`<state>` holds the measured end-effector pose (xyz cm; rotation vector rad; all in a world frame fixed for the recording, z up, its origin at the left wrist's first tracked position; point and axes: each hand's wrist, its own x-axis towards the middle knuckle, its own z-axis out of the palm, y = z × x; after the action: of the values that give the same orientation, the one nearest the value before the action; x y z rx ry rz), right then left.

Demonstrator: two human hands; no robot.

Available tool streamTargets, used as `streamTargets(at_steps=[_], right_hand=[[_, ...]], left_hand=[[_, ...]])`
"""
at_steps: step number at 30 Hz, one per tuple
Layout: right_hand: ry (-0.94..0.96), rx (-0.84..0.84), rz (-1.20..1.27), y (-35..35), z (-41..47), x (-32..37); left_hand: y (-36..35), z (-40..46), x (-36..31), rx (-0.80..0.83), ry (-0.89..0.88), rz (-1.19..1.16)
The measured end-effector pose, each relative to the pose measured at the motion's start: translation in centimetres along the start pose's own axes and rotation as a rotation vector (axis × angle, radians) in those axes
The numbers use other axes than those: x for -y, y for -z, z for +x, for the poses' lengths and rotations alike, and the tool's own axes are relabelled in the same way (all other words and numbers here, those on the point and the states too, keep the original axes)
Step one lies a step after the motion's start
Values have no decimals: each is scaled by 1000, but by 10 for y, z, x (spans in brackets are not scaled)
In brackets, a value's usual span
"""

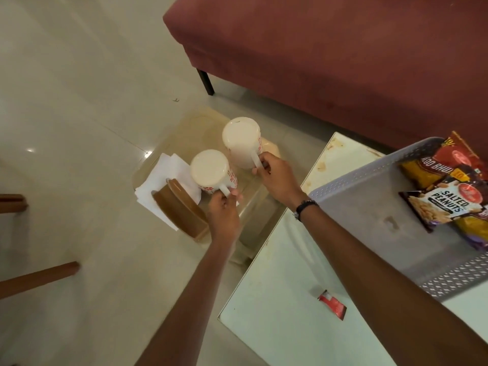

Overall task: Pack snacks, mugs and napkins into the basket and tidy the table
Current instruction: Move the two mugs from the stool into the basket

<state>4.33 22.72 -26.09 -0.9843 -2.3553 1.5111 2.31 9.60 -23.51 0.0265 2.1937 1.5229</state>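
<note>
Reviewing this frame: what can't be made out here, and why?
- Mugs: upside down, so the insides are hidden in the head view.
- Snack packets: cut off by the right edge; only "Salted Peanuts" reads fully.
- Basket: far end cut off by the right edge; right forearm covers part.
- Napkins: count hidden by the brown holder.
- Red sachet: print too small.
</note>
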Motion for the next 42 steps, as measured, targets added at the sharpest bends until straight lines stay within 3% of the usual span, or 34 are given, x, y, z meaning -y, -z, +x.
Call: streamTargets(at_steps=[6, 10, 14, 20, 25, 30, 42], right_hand=[[35, 4, 81, 2, -19, -4], [60, -137, 175, 20, -48, 5], [-2, -346, 285, 52, -93, 13], [-189, -728, 294, 100, -171, -25], [-401, -942, 321, 100, -206, -67], [-508, -1000, 268, 84, -213, -97], [-576, -1016, 258, 68, -190, -117]], left_hand=[[3, 4, 5, -39, -102, 72], [4, -7, -5, 7, -177, 175], [0, -26, -25, 189, -321, 301], [-52, -56, -54, 629, -526, 406], [-113, -80, -47, 849, -534, 472], [-157, -77, -17, 961, -496, 570], [-179, -67, 0, 933, -596, 833]])
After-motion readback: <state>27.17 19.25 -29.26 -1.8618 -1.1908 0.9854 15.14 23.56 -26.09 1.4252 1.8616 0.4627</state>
